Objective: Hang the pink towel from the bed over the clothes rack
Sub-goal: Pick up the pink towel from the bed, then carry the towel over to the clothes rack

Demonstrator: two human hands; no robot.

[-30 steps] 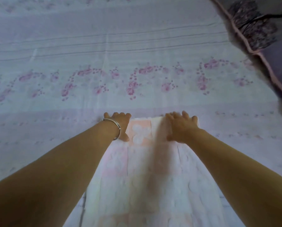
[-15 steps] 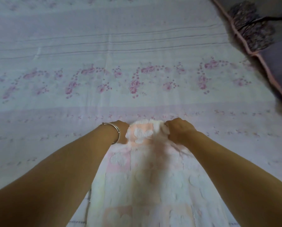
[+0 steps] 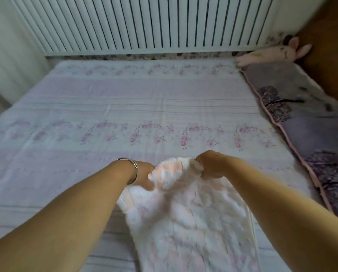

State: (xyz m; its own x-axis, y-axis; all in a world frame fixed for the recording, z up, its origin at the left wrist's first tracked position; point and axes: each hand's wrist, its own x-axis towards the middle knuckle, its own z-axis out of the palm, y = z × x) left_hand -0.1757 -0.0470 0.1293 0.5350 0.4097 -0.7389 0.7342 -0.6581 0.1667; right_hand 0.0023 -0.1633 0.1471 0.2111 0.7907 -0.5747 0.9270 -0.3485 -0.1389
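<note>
A: How far along is it?

B: Early, I'd judge. The pink towel (image 3: 185, 209) is gripped at its far edge, but most of it lies on the bed (image 3: 125, 114). No clothes rack is in view, so the carrying and hanging are left.

A: And the 2 hands?

B: Both arms reach forward. The left hand (image 3: 144, 173) and right hand (image 3: 211, 164) are fisted, fingers curled shut, each pinching a bunched corner of the towel.

One head-worn wide view only. Looks forward and down across the bed (image 3: 164, 107) toward the slatted radiator (image 3: 144, 22) at its far side. Forearms reach in from the bottom edge, close; frame edges bend.
</note>
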